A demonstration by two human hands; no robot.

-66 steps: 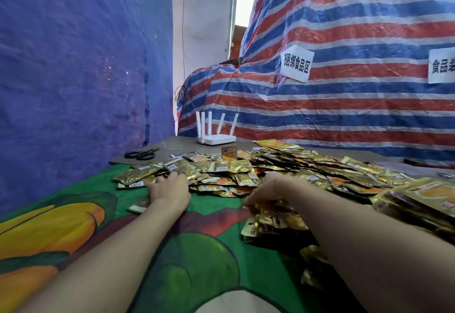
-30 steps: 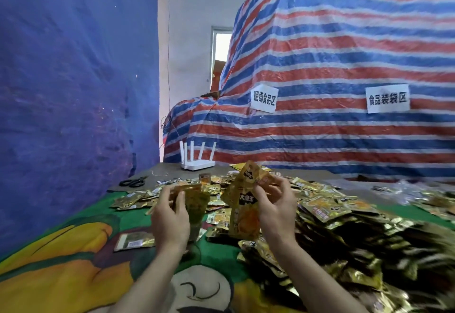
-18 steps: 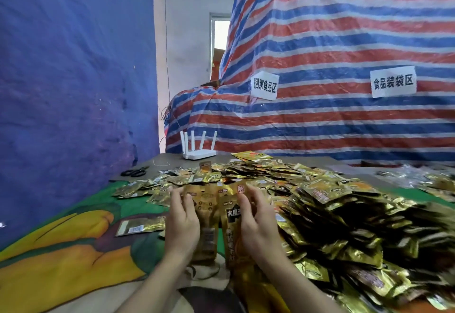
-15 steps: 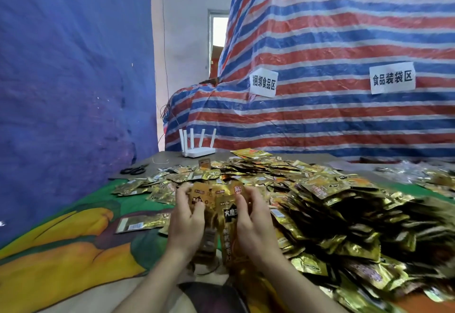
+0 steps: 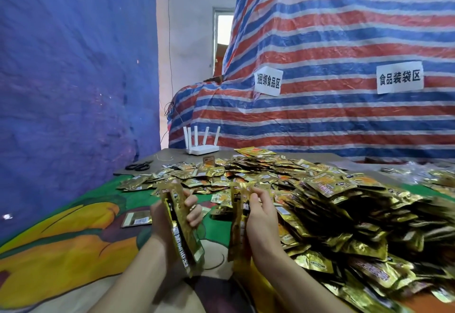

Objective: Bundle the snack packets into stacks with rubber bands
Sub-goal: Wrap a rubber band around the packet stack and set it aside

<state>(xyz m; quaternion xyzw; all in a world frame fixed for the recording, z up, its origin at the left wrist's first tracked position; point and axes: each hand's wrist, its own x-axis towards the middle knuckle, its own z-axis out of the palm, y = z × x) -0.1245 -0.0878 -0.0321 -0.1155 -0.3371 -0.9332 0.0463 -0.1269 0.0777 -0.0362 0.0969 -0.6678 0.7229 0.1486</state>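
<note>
Left hand (image 5: 170,216) and right hand (image 5: 261,219), held just apart above the table (image 5: 73,239), have the big heap of snack packets (image 5: 332,202) lying right of and beyond them, while each grips an upright stack, the left stack (image 5: 182,229) and the right stack (image 5: 237,216) not touching, one loose packet (image 5: 136,218) flat just left of them

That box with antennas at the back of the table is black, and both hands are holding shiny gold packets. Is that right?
Almost. The box with antennas at the back of the table is white, not black; the head view shows it. The rest holds: the left hand grips gold packets, and the right hand grips a second bunch.
</note>
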